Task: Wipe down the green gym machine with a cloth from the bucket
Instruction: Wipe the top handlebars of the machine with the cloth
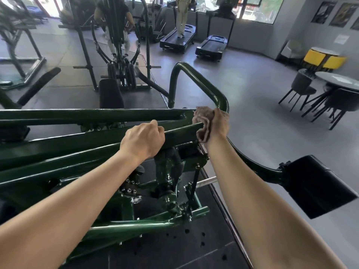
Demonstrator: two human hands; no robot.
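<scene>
Green gym machine (77, 136) is filling the foreground, the right hand (218, 125) clutching a pink cloth (203, 121) at its bar (182, 133) end, the left hand (143, 139) gripping that bar; wrapping the cloth round would be reaching every side.

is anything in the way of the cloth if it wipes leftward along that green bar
Yes: the left hand grips the same green bar just left of the cloth held by the right hand.
</scene>
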